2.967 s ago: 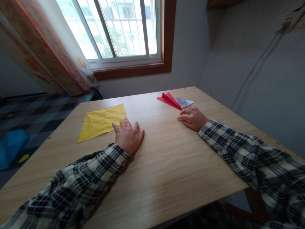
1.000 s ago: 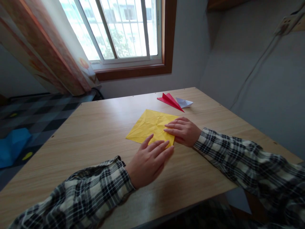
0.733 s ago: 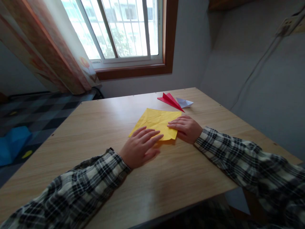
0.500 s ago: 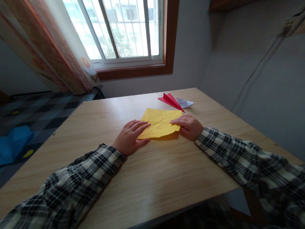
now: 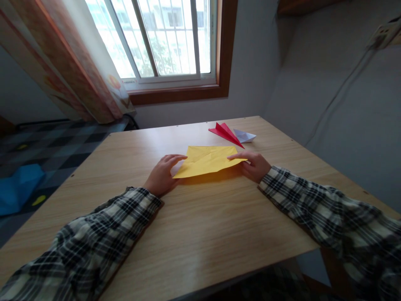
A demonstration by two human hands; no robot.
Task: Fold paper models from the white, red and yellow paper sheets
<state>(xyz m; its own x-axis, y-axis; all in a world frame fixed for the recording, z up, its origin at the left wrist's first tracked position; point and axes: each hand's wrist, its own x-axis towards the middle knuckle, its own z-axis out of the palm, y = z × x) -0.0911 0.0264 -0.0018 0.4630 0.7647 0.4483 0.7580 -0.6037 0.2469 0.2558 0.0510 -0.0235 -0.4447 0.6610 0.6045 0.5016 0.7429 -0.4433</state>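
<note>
A creased yellow paper sheet (image 5: 208, 159) sits at the middle of the wooden table (image 5: 200, 217), its near edge lifted off the surface. My left hand (image 5: 163, 175) pinches the sheet's near left corner. My right hand (image 5: 254, 164) grips its near right corner, thumb on top. Both forearms wear plaid sleeves and rest on the table.
A folded red paper plane (image 5: 226, 132) and a small white folded paper (image 5: 244, 135) lie just beyond the sheet, toward the far right. A window and curtain are behind the table, a grey wall stands on the right, and a blue object (image 5: 17, 188) lies on the floor at left.
The yellow sheet was dragged from the table's left to the middle and turned square. Both hands slid to its near corners and lifted the near edge.
</note>
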